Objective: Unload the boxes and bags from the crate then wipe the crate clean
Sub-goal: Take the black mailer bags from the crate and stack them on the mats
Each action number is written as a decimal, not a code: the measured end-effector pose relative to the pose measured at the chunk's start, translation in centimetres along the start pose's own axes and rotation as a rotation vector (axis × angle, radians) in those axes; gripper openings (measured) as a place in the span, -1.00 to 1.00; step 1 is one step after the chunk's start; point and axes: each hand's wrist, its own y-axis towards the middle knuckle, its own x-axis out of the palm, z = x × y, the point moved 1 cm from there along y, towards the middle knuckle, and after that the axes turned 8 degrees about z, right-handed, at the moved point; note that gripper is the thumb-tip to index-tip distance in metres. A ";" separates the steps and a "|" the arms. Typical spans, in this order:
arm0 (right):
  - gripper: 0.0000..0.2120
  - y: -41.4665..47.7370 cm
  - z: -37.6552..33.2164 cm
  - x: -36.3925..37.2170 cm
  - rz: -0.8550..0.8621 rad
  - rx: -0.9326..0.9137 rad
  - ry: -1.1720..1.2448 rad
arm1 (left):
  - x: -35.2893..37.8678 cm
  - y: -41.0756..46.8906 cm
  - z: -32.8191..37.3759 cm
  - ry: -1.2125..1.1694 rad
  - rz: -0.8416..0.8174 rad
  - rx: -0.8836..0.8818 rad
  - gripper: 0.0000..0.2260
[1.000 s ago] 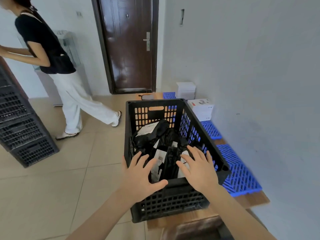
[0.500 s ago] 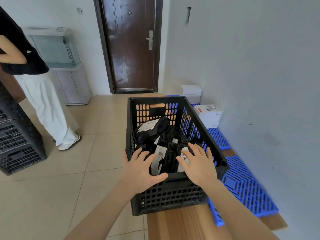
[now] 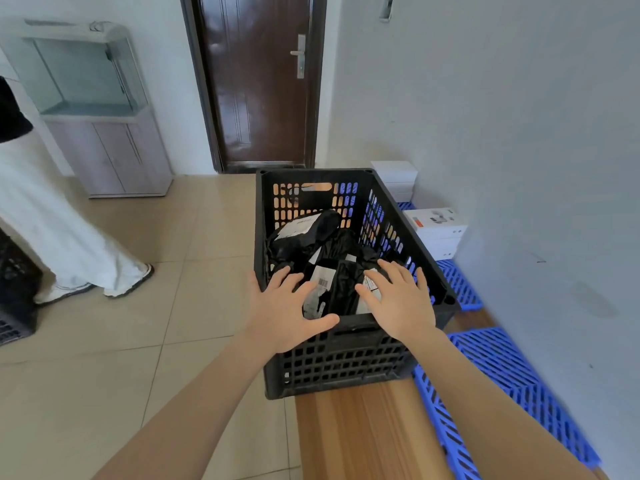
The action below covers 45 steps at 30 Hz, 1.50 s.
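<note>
One black perforated plastic crate (image 3: 346, 362) on wood-grain worktop (image 3: 353, 427), beige tiled floor (image 3: 138, 323) beside. Blue lattice mats (image 3: 502, 368), white boxes (image 3: 438, 228) along grey wall (image 3: 519, 133). Crinkled glossy black bags (image 3: 311, 237), white labels, inside crate. Left hand (image 3: 287, 313), right hand (image 3: 398, 303) over near rim, fingers spread, gripping nothing.

Both your forearms reach forward, bare, converging slightly. Your left grip (image 3: 287, 313) is palm down, fingers straight and spread, thumb stuck out to the right. Your right grip (image 3: 398, 303) mirrors it, thumb pointing left. Neither holds anything.
</note>
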 end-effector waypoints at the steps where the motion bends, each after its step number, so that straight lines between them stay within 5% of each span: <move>1: -0.42 0.7 -0.1 0.2 -0.002 0.001 -0.001 | 0.2 0.7 -0.4 0.004 0.003 0.003 -0.17; 29: -0.41 11.9 -1.8 2.4 -0.117 0.094 -0.011 | 2.5 12.0 -6.1 -0.121 -0.068 0.022 -0.18; 34: -0.42 12.6 -1.5 2.0 -0.330 0.144 0.216 | 1.2 13.1 -6.9 -0.190 -0.056 -0.097 -0.44; 38: -0.47 15.3 -0.9 1.7 -0.316 0.290 0.566 | 0.0 16.4 -8.0 -0.200 0.087 0.033 -0.64; 41: -0.53 18.2 -0.5 2.4 -0.236 0.348 0.671 | -0.3 21.0 -9.2 -0.398 -0.010 0.049 -0.67; 45: -0.58 22.0 -1.4 4.2 -0.196 0.383 0.751 | 0.4 26.7 -10.6 -0.542 -0.145 -0.148 -0.66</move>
